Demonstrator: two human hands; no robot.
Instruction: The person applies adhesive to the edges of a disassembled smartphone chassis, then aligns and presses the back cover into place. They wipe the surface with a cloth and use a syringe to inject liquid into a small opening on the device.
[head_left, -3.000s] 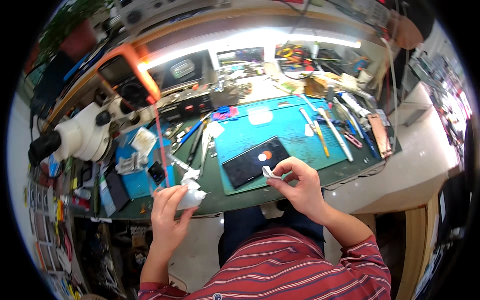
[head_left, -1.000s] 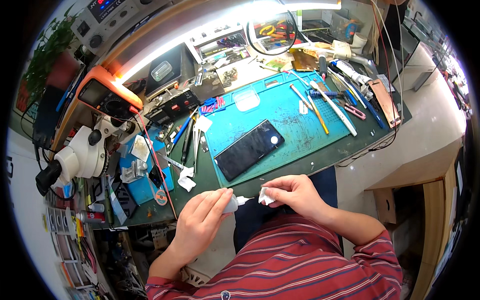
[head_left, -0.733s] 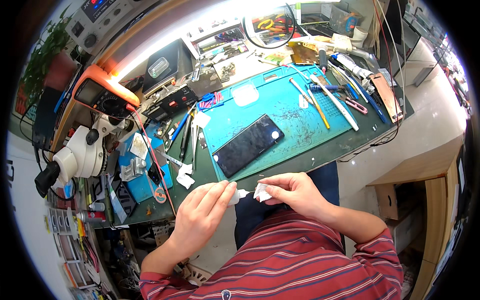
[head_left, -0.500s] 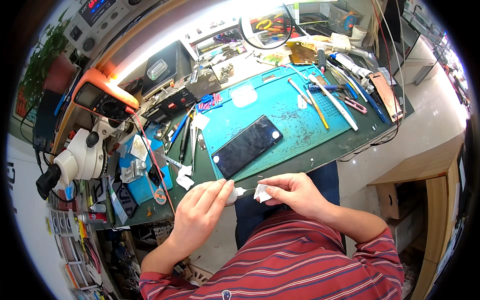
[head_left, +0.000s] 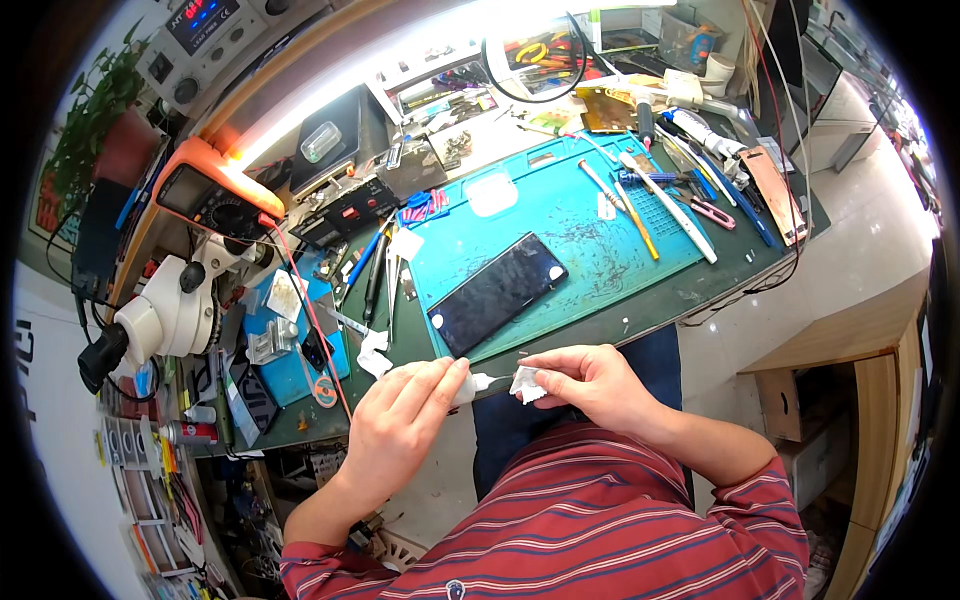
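A small white crumpled piece of wipe or film [head_left: 526, 383] was pinched in the fingers of the right hand [head_left: 590, 385], held in the air just off the near edge of the workbench [head_left: 700, 300], above the lap. The left hand [head_left: 405, 430] gripped a small white tube-like applicator [head_left: 478, 382], its tip pointing at that scrap and nearly touching it; both hands were closed on what they held. One flat, glossy black rectangular phone [head_left: 497, 292] lay face up on the teal rubber work mat [head_left: 560, 215], near the mat's front edge, well clear of the hands. One white stereo microscope [head_left: 165, 320] stood at the bench's left edge, one orange-cased multimeter [head_left: 215, 195] behind it. Several slim metal tweezers and plastic pry tools [head_left: 650, 200] lay in a row toward the mat's right edge; their count could not be told.
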